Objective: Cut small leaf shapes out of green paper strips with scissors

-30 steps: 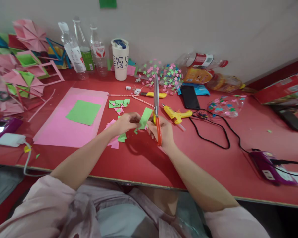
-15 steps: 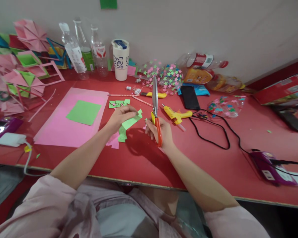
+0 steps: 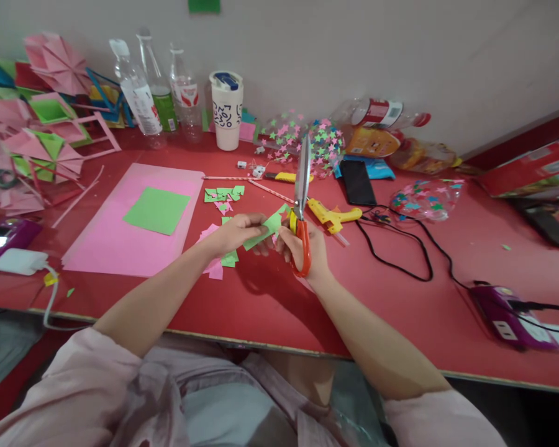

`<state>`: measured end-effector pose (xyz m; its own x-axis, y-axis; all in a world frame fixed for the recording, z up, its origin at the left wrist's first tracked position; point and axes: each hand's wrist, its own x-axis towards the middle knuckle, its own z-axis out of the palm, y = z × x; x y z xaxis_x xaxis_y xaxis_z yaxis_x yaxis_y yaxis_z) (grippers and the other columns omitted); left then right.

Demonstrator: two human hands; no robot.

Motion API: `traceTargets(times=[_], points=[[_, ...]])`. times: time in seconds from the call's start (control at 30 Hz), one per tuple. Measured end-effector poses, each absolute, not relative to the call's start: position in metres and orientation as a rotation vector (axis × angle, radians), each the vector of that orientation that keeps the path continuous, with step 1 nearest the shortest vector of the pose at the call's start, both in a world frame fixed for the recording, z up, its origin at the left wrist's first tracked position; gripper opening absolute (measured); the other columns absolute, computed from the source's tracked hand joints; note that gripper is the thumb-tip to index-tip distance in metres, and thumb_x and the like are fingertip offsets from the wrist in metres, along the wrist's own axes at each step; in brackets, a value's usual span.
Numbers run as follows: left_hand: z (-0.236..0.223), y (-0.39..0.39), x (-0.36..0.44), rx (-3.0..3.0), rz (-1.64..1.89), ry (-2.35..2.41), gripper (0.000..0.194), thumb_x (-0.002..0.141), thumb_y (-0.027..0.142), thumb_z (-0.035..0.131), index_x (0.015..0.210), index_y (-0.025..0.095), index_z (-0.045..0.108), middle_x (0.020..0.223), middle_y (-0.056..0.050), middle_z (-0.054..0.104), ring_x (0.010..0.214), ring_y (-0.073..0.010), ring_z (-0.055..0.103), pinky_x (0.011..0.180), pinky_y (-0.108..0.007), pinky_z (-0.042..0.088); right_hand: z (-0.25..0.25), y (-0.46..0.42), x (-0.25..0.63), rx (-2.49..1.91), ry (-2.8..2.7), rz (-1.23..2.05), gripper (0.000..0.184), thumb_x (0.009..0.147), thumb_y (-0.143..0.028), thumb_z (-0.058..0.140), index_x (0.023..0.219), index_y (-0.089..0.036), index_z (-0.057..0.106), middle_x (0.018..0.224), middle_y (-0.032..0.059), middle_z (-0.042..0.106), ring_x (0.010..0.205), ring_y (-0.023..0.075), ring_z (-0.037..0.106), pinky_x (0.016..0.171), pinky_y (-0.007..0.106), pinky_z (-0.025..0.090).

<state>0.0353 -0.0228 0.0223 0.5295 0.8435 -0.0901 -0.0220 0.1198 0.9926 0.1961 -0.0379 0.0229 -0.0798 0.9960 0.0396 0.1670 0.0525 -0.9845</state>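
Between thumb and fingers, my left hand (image 3: 242, 234) pinches a strip of green paper (image 3: 271, 227) above the red table (image 3: 279, 310). My right hand (image 3: 310, 251) is wrapped round the orange and yellow handles of the scissors (image 3: 302, 205), whose blades point up and away from me. The paper's right end lies close to my right fingertips; I cannot tell whether they touch it. Beneath and beside my left hand lie green paper scraps (image 3: 230, 258) and pink paper scraps (image 3: 214, 269). Behind it sit small green cut pieces (image 3: 224, 194).
A green square (image 3: 157, 211) lies on pink sheets (image 3: 107, 248) at left. Bottles (image 3: 140, 105) and a white cup (image 3: 227, 118) stand along the wall. Right of the scissors are a yellow glue gun (image 3: 333, 215), a phone (image 3: 358, 182) and a black cable (image 3: 400, 273).
My left hand has moved right with the green strip, bringing it up to my right hand. The scissors have shifted slightly right.
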Motion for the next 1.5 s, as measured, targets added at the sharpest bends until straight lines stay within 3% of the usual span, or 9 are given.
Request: traceTargets(times=[0.2,0.4,0.77,1.5], points=[[0.024,-0.012,0.022,1.168,1.256,0.966,0.012,0.083,0.026,0.049,0.076,0.017,0.050,0.057,0.004,0.058,0.044,-0.0043,0.052,0.046,-0.018,0.042,0.029,-0.040,0.200,-1.298,-1.571,1.212,0.039,0.076,-0.054,0.056,0.063,-0.020,0.042,0.042,-0.0074,0.040,0.032,0.0067,0.037,0.035,0.022,0.029],[0.025,-0.006,0.010,1.098,1.541,1.012,0.014,0.082,0.027,0.051,0.072,0.019,0.048,0.052,0.005,0.054,0.042,-0.0038,0.049,0.041,-0.016,0.038,0.028,-0.041,0.200,-1.463,-1.928,1.131,0.045,0.068,-0.062,0.058,0.067,-0.020,0.045,0.050,-0.0057,0.041,0.044,0.0096,0.042,0.044,0.024,0.031],[0.031,-0.013,0.015,1.191,1.517,1.045,0.013,0.083,0.022,0.047,0.071,0.018,0.049,0.049,0.006,0.051,0.037,-0.0024,0.045,0.037,-0.016,0.035,0.030,-0.047,0.197,-1.436,-1.996,1.223,0.047,0.073,-0.065,0.050,0.062,-0.021,0.037,0.047,-0.0054,0.038,0.041,0.0091,0.038,0.043,0.024,0.029],[0.030,-0.013,0.015,1.206,1.529,1.083,0.013,0.083,0.023,0.047,0.071,0.019,0.049,0.046,0.006,0.050,0.037,-0.0025,0.043,0.037,-0.016,0.033,0.031,-0.051,0.191,-1.422,-1.849,1.337,0.039,0.081,-0.057,0.046,0.066,-0.020,0.046,0.040,-0.0077,0.036,0.030,0.0085,0.035,0.034,0.023,0.030]])
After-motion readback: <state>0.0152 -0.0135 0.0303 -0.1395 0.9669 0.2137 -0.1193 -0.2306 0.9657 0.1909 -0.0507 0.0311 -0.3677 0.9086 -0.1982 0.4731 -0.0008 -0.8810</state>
